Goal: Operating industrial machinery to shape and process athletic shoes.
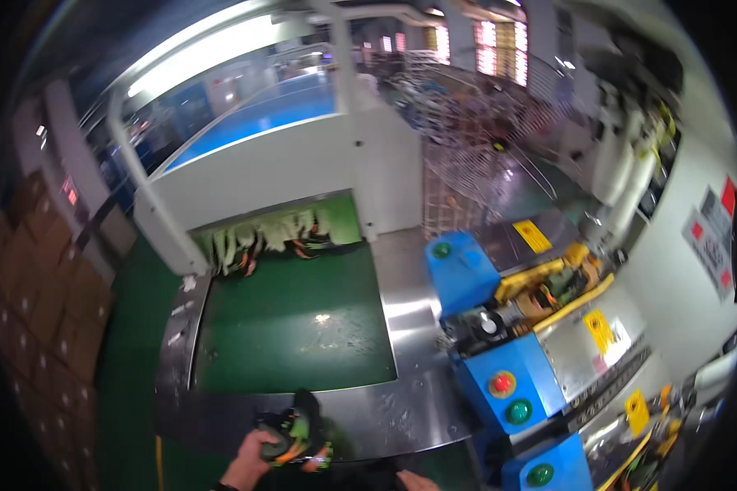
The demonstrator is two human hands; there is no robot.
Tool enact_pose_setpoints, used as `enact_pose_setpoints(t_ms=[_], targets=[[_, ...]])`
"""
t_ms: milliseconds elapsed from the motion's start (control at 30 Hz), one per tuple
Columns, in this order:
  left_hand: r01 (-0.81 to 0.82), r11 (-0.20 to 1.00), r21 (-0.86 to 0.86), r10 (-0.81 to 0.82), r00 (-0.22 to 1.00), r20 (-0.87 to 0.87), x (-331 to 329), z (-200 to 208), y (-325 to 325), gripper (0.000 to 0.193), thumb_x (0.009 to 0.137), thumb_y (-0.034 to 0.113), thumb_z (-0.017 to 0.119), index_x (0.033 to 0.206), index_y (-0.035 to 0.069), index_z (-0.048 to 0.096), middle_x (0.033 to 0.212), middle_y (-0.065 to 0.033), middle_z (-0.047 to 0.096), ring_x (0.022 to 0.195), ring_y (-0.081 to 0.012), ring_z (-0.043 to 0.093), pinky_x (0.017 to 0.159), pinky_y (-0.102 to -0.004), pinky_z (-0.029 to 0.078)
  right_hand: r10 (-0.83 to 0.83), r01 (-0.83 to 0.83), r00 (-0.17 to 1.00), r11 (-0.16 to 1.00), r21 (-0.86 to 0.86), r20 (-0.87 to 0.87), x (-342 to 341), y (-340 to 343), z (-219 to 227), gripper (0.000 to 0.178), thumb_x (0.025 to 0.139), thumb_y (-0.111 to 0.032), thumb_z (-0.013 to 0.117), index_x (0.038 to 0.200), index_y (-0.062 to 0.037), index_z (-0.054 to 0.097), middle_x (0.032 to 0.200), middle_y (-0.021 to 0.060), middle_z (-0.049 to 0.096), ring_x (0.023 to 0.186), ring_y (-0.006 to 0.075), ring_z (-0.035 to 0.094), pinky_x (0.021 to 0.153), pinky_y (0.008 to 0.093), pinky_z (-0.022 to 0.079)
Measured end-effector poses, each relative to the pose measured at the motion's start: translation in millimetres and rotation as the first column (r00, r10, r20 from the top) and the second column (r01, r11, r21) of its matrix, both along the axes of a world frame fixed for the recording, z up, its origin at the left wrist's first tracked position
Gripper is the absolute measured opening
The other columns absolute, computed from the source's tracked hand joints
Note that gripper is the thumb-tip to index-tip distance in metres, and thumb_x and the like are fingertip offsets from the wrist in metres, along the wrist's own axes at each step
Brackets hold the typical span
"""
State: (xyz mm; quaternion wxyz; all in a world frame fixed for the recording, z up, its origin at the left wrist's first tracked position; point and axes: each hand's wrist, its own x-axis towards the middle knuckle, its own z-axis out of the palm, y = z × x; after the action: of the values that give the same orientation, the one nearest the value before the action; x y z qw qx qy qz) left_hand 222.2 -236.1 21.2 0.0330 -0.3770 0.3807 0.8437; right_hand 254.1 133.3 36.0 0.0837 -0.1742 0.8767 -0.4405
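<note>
My left hand (249, 460) is closed on a black shoe (301, 427) with green and orange patches, at the near steel edge of a conveyor. The shoe is tilted, its dark upper end over the steel rim (360, 417). Just past it lies the green conveyor belt (295, 327), which runs under a white housing. My right hand (418, 481) shows only in part at the lower edge, right of the shoe. Its visible fingers look stretched out with nothing in them; the rest is cut off.
Blue control boxes (512, 385) with red and green buttons line the right side. Beside them, a yellow-edged machine (553, 296) holds a colourful shoe. Torn pale strips (262, 237) hang over the housing's opening. Stacked cartons (49, 327) stand left; wire racks (475, 155) stand behind.
</note>
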Motion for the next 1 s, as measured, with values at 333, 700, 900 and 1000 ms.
enact_pose_setpoints(t_ms=[333, 700, 900, 1000], targets=[[-0.092, 0.534, -0.841, 0.151, 0.988, -0.012, 55, -112, -177, 0.074, 0.056, -0.008, 0.060, 0.126, 0.007, 0.041, 0.109, -0.0103, 0.055, 0.104, -0.0241, 0.056, 0.093, -0.0359, 0.046, -0.100, 0.083, 0.980, 0.991, 0.106, 0.174, -72, -71, -19, 0.038, 0.087, -0.019, 0.061, 0.120, 0.0011, 0.058, 0.104, 0.0244, 0.066, 0.095, 0.0394, 0.064, 0.082, 0.0423, 0.051], [0.161, 0.228, -0.960, -0.247, 0.963, 0.103, -96, -139, -332, 0.072, 0.077, 0.020, 0.066, 0.138, -0.003, 0.036, 0.144, -0.0237, 0.036, 0.135, -0.0354, 0.033, 0.113, -0.0432, 0.025, 0.369, -0.411, 0.893, 0.902, 0.131, 0.257, -354, -427, -73, 0.058, 0.084, -0.033, 0.070, 0.128, -0.0019, 0.049, 0.118, 0.0202, 0.062, 0.110, 0.0306, 0.061, 0.092, 0.0400, 0.050], [0.248, -0.253, -0.935, -0.262, 0.913, 0.313, -234, -221, -415, 0.062, 0.080, 0.027, 0.060, 0.132, -0.003, 0.043, 0.143, -0.0222, 0.038, 0.135, -0.0371, 0.032, 0.112, -0.0536, 0.020, 0.702, -0.504, 0.636, 0.692, 0.517, -0.319, -583, -644, -70, 0.093, 0.073, -0.045, 0.074, 0.137, 0.0078, 0.033, 0.128, 0.0302, 0.048, 0.119, 0.0422, 0.048, 0.101, 0.0454, 0.041], [0.232, -0.201, -0.952, -0.190, 0.944, 0.271, -243, -260, -426, 0.059, 0.076, 0.022, 0.063, 0.127, -0.002, 0.046, 0.142, -0.0216, 0.039, 0.134, -0.0376, 0.034, 0.111, -0.0538, 0.021, 0.736, -0.433, 0.579, 0.641, 0.634, -0.350, -656, -747, -85, 0.084, 0.066, -0.048, 0.079, 0.119, 0.0077, 0.044, 0.109, 0.0276, 0.059, 0.102, 0.0423, 0.058, 0.085, 0.0459, 0.049]])
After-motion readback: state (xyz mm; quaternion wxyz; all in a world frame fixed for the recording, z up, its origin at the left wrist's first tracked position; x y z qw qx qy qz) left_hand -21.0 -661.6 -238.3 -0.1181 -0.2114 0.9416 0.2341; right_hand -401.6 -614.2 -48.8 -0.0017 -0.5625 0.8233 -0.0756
